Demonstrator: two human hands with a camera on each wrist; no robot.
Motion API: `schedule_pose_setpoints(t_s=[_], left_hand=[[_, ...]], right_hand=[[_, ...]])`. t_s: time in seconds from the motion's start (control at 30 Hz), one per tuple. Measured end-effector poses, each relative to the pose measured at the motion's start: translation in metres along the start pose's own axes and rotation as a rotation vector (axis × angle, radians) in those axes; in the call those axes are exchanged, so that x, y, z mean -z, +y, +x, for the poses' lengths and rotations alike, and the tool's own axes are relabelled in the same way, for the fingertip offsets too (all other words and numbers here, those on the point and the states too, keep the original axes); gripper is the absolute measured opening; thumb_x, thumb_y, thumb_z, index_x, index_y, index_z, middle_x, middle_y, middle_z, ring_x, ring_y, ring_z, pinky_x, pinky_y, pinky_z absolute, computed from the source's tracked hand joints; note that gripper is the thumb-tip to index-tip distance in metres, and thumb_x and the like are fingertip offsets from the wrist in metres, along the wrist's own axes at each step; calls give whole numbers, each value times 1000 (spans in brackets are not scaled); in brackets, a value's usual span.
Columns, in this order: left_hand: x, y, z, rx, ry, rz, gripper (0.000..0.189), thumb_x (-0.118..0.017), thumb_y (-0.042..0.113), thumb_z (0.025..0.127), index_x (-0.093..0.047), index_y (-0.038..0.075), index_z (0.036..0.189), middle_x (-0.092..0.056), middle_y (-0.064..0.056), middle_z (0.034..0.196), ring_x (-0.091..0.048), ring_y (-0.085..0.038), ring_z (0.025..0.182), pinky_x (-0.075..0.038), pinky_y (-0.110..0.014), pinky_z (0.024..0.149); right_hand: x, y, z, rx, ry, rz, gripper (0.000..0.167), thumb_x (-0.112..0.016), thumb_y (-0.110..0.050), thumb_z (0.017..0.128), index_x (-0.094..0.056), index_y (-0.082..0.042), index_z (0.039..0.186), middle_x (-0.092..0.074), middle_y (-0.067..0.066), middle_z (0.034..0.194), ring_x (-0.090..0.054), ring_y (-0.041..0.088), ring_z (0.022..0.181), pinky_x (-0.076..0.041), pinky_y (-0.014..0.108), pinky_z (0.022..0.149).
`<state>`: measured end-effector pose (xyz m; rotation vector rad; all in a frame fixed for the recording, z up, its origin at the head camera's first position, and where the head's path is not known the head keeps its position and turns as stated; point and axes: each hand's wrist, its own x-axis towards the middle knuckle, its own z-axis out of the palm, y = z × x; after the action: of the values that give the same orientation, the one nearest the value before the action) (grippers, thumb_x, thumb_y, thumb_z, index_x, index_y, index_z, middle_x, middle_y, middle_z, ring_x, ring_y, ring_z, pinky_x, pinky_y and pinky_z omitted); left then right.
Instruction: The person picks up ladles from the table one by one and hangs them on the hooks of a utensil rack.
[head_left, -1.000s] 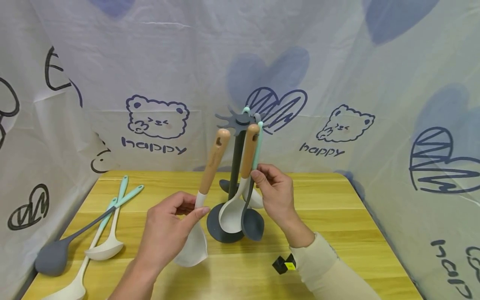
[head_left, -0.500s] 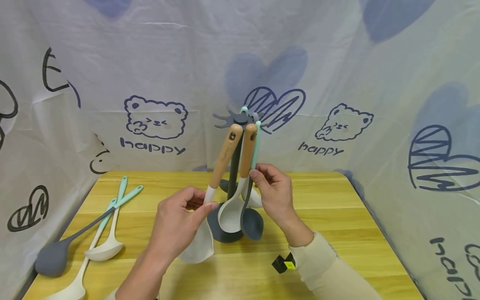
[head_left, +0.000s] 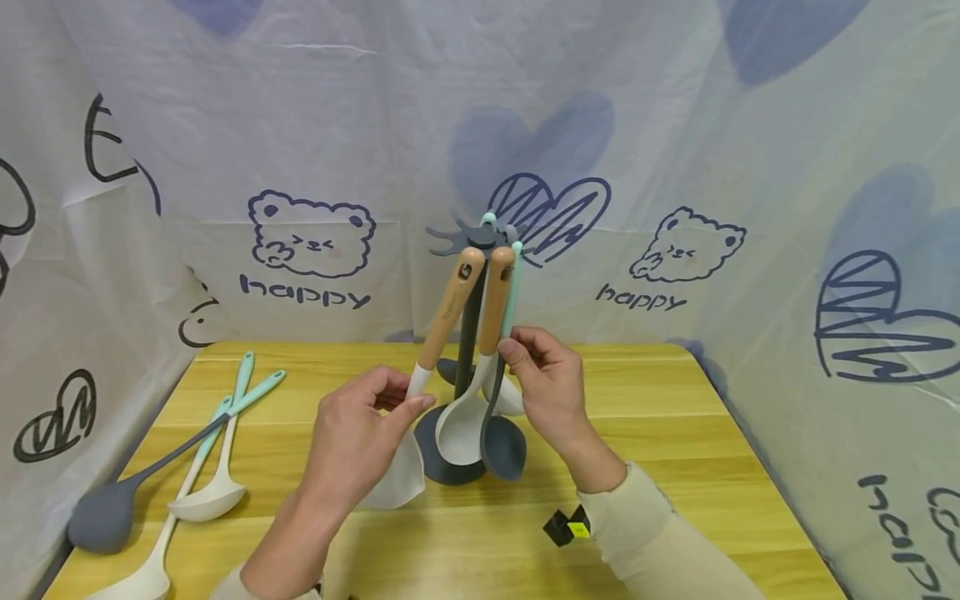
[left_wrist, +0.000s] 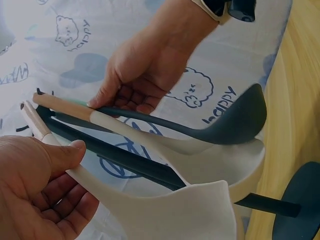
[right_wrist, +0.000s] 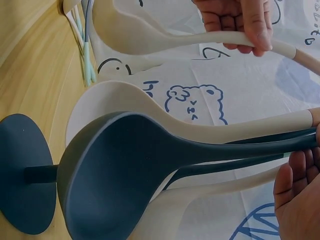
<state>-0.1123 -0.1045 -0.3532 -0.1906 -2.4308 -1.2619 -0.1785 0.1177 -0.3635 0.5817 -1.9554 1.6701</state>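
Observation:
My left hand (head_left: 352, 437) pinches the white neck of a wooden-handled turner (head_left: 400, 482). The turner's handle leans right, its holed top end overlapping the hooks of a dark utensil stand (head_left: 471, 321). Hanging from that stand are a white ladle (head_left: 461, 433) with a wooden handle and a dark ladle (head_left: 506, 450) with a mint handle. My right hand (head_left: 553, 387) holds the dark ladle's handle between thumb and fingers. Up close in the left wrist view, the turner's broad white blade (left_wrist: 180, 212) hangs beside the white ladle. More utensils on the stand's far side are partly hidden.
On the table's left lie a dark turner (head_left: 105, 512), a white ladle (head_left: 210, 500) and another white utensil (head_left: 142, 579), their mint handles crossing. A small black object (head_left: 558, 527) with a yellow label sits near the right sleeve. Printed cloth (head_left: 420, 275) surrounds the table.
My left hand has moved right and slightly up with the turner, bringing its handle top from left of the stand to the hooks. My right hand has stayed on the dark ladle's handle.

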Motion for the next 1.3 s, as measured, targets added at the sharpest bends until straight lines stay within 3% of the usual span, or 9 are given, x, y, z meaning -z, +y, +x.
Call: schedule_pose_setpoints(t_s=[0.43,0.7,0.83,1.1,1.3], left_hand=[[-16,-12,22,-14,-19,6,16,-88,20,89,-76,14,97,-77,0,92,-73,-19,87,-60,-43,80],[-25,-15,29,-85,29,0,17,-88,19,88,-75,13,97,-78,-2,93,-75,-20,86,-62,-41,79],[-27,-17,30,-91,37,-7,18,-89,19,87,-75,12,98,-78,-3,94,-76,-21,87,-64,-41,79],[-33,-13,34,-71,-21,1,18,-88,21,88,-73,15,98,-77,1,93,-76,-19,89,-62,-41,81],[-38,-8,36,-77,-31,4,19,-88,21,88,-71,15,95,-77,1,93,-76,-19,88,-62,-39,79]], right_hand=[[0,-1,-1,-23,5,-5,11,-66,1,101,-72,10,100,-72,25,86,-60,3,70,-53,20,65],[0,0,-1,-20,18,-11,9,-68,1,100,-73,8,100,-71,26,86,-60,7,68,-52,20,63],[1,-2,-2,-18,16,-16,9,-68,1,100,-73,9,101,-71,26,87,-59,5,69,-51,18,64],[6,-4,-2,-50,36,-61,11,-71,-3,99,-76,5,105,-75,21,92,-61,5,74,-52,16,69],[9,-8,0,-27,49,-93,16,-70,-4,100,-76,4,112,-77,21,99,-67,2,85,-55,15,76]])
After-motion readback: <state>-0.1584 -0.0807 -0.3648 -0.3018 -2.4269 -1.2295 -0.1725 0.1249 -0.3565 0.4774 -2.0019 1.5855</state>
